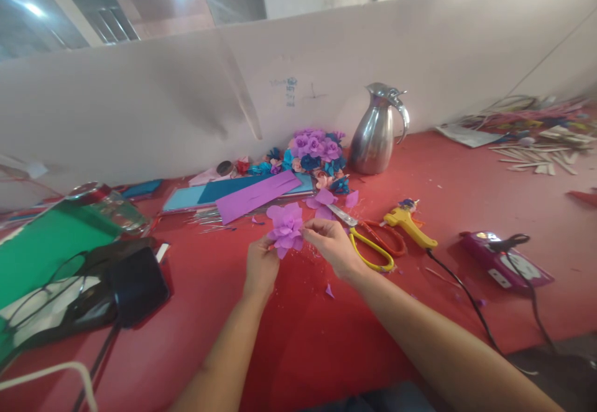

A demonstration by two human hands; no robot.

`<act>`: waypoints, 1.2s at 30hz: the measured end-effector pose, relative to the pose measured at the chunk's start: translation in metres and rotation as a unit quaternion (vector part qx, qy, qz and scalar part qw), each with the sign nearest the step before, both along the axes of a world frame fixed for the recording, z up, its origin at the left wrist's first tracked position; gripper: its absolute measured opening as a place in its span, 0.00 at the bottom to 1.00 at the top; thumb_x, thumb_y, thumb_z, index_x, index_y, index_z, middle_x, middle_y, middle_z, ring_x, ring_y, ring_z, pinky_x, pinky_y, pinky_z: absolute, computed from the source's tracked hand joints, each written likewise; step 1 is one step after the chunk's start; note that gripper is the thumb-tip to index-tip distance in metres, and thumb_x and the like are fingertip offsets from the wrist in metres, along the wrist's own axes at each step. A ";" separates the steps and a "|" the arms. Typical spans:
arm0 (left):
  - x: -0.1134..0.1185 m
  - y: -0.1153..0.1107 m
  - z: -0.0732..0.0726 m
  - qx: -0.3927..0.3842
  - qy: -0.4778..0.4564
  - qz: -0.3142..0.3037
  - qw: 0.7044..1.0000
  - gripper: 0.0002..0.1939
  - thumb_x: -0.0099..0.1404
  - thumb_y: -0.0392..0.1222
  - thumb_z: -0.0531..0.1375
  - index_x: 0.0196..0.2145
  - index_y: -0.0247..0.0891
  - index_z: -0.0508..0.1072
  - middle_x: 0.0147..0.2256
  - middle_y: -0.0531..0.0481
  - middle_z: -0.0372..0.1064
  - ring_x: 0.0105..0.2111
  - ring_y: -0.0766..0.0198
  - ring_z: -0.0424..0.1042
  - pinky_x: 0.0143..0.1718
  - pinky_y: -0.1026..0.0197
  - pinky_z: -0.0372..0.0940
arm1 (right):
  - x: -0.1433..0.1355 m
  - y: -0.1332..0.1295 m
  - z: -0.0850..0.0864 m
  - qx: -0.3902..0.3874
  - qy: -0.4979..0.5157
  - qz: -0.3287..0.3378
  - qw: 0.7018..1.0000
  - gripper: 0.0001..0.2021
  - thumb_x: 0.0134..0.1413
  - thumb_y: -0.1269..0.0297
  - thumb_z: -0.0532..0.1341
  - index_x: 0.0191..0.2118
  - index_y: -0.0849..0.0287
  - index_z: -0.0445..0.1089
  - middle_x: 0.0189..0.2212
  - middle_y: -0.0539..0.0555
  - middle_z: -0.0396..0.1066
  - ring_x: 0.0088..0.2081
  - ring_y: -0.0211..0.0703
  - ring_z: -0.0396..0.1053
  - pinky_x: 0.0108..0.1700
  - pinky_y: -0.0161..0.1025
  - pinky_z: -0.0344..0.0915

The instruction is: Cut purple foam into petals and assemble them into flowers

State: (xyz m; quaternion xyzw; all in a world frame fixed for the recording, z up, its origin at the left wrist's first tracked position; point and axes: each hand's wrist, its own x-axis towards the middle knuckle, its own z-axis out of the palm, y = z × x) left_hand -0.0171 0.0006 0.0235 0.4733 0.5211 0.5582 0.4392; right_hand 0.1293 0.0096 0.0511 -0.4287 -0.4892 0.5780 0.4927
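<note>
Both forearms (433,331) extend over the red bench (298,343) from its near edge. The left hand (261,266) is closed on the lower left of the purple paper flower (286,228); the right hand (332,247) pinches its right-hand petals, with fingers narrowed. The flower is positioned above the bench, between the hands. Scissors (373,249) with yellow and red handles lie just beside the right hand, left of a yellow glue gun (413,225). Beyond the flower are purple paper (256,197), a paper-flower cluster (314,151) and an upright metal pitcher (374,135).
</note>
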 end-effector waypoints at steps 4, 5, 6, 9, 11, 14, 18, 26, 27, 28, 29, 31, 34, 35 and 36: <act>0.004 0.001 0.005 -0.002 -0.052 -0.002 0.999 0.11 0.46 0.40 0.68 0.31 0.38 0.80 0.28 0.52 0.77 0.34 0.61 0.72 0.46 0.58 0.63 | 0.001 0.000 0.003 -0.011 0.063 -0.001 0.998 0.08 0.40 0.60 0.62 0.21 0.59 0.70 0.18 0.46 0.63 0.23 0.34 0.56 0.28 0.34 0.52; 0.005 0.002 0.006 -0.013 -0.076 -0.001 0.997 0.11 0.45 0.40 0.69 0.29 0.37 0.80 0.27 0.51 0.76 0.33 0.62 0.72 0.44 0.59 0.63 | 0.001 0.000 0.003 -0.009 0.076 -0.003 0.997 0.07 0.40 0.60 0.62 0.22 0.59 0.70 0.19 0.46 0.64 0.24 0.34 0.57 0.29 0.34 0.53; 0.005 0.002 0.007 -0.028 -0.103 -0.001 0.994 0.10 0.43 0.40 0.70 0.27 0.37 0.79 0.26 0.52 0.75 0.31 0.63 0.71 0.42 0.60 0.64 | 0.001 0.000 0.003 -0.007 0.082 -0.005 0.997 0.07 0.40 0.61 0.62 0.22 0.59 0.71 0.20 0.47 0.65 0.24 0.34 0.58 0.29 0.34 0.53; 0.003 0.003 0.007 -0.081 -0.179 -0.012 0.980 0.11 0.39 0.40 0.72 0.23 0.35 0.78 0.21 0.52 0.72 0.25 0.68 0.68 0.33 0.65 0.64 | 0.001 0.000 0.001 0.002 0.072 -0.008 0.997 0.06 0.39 0.64 0.62 0.28 0.58 0.73 0.23 0.47 0.69 0.26 0.35 0.60 0.30 0.34 0.55; 0.001 0.003 0.006 -0.104 -0.212 -0.030 0.971 0.13 0.38 0.41 0.73 0.23 0.34 0.78 0.20 0.53 0.70 0.22 0.70 0.66 0.29 0.66 0.62 | 0.000 0.000 -0.002 0.019 0.057 -0.007 0.998 0.07 0.40 0.66 0.63 0.30 0.58 0.73 0.26 0.48 0.70 0.28 0.35 0.63 0.32 0.34 0.58; -0.003 0.004 0.002 -0.117 -0.229 -0.056 0.965 0.14 0.39 0.42 0.73 0.24 0.34 0.78 0.20 0.53 0.70 0.22 0.72 0.65 0.28 0.67 0.62 | -0.001 0.000 -0.007 0.062 0.032 0.006 0.998 0.06 0.42 0.66 0.62 0.31 0.59 0.73 0.28 0.49 0.71 0.31 0.38 0.66 0.37 0.36 0.61; -0.004 0.005 0.001 -0.118 -0.230 -0.061 0.964 0.13 0.39 0.42 0.73 0.24 0.35 0.78 0.21 0.53 0.70 0.22 0.71 0.65 0.28 0.67 0.62 | -0.003 0.001 -0.015 0.111 -0.009 0.005 0.994 0.07 0.44 0.67 0.61 0.32 0.58 0.74 0.30 0.51 0.72 0.33 0.40 0.68 0.38 0.37 0.63; 0.003 0.000 0.004 -0.031 -0.100 -0.036 0.994 0.12 0.46 0.41 0.69 0.31 0.39 0.80 0.29 0.50 0.77 0.35 0.60 0.73 0.44 0.57 0.64 | -0.003 0.003 -0.017 0.135 -0.033 -0.015 0.990 0.02 0.43 0.68 0.60 0.26 0.58 0.69 0.25 0.47 0.65 0.28 0.36 0.61 0.32 0.34 0.59; 0.004 0.000 0.004 -0.022 -0.087 -0.026 0.996 0.12 0.46 0.41 0.69 0.32 0.40 0.80 0.29 0.50 0.77 0.35 0.59 0.73 0.44 0.56 0.64 | -0.003 0.003 -0.017 0.139 -0.030 -0.014 0.990 0.02 0.43 0.68 0.59 0.26 0.58 0.68 0.25 0.47 0.64 0.28 0.36 0.61 0.32 0.34 0.59; 0.004 0.000 0.003 -0.015 -0.078 -0.015 0.997 0.12 0.46 0.41 0.69 0.31 0.39 0.80 0.28 0.51 0.77 0.35 0.59 0.73 0.45 0.55 0.64 | -0.003 0.003 -0.017 0.143 -0.027 -0.012 0.989 0.02 0.43 0.68 0.59 0.26 0.58 0.68 0.25 0.47 0.64 0.28 0.37 0.61 0.33 0.35 0.59; 0.003 -0.001 0.002 -0.008 -0.071 -0.003 0.997 0.11 0.46 0.41 0.68 0.31 0.39 0.80 0.27 0.51 0.77 0.34 0.60 0.73 0.45 0.55 0.64 | -0.003 0.003 -0.018 0.149 -0.024 -0.009 0.988 0.02 0.43 0.68 0.58 0.26 0.58 0.68 0.25 0.48 0.64 0.29 0.37 0.61 0.34 0.35 0.59; 0.003 -0.001 0.001 0.008 -0.054 0.012 0.998 0.10 0.46 0.41 0.68 0.30 0.39 0.80 0.27 0.52 0.77 0.32 0.60 0.73 0.45 0.55 0.64 | -0.004 0.003 -0.017 0.158 -0.022 -0.003 0.987 0.02 0.44 0.67 0.59 0.27 0.58 0.68 0.26 0.48 0.64 0.29 0.37 0.61 0.34 0.35 0.59; 0.001 -0.001 -0.001 0.033 -0.016 0.022 0.999 0.09 0.48 0.40 0.66 0.31 0.39 0.80 0.28 0.52 0.77 0.33 0.61 0.73 0.44 0.56 0.65 | -0.003 0.002 -0.015 0.166 -0.015 0.003 0.986 0.04 0.43 0.67 0.59 0.29 0.57 0.69 0.27 0.48 0.64 0.30 0.38 0.61 0.34 0.36 0.59; 0.000 -0.002 -0.001 0.040 0.000 0.022 0.999 0.09 0.49 0.39 0.65 0.31 0.39 0.80 0.28 0.52 0.77 0.33 0.61 0.73 0.44 0.56 0.65 | -0.003 0.001 -0.014 0.169 -0.012 0.005 0.985 0.03 0.43 0.67 0.59 0.28 0.57 0.69 0.28 0.49 0.64 0.30 0.38 0.62 0.35 0.36 0.59; -0.001 -0.002 -0.002 0.046 0.015 0.023 0.999 0.09 0.50 0.39 0.64 0.32 0.39 0.80 0.29 0.52 0.77 0.33 0.61 0.73 0.43 0.57 0.66 | -0.002 0.001 -0.013 0.173 -0.010 0.008 0.985 0.03 0.43 0.67 0.59 0.28 0.57 0.69 0.28 0.49 0.64 0.31 0.39 0.62 0.35 0.36 0.59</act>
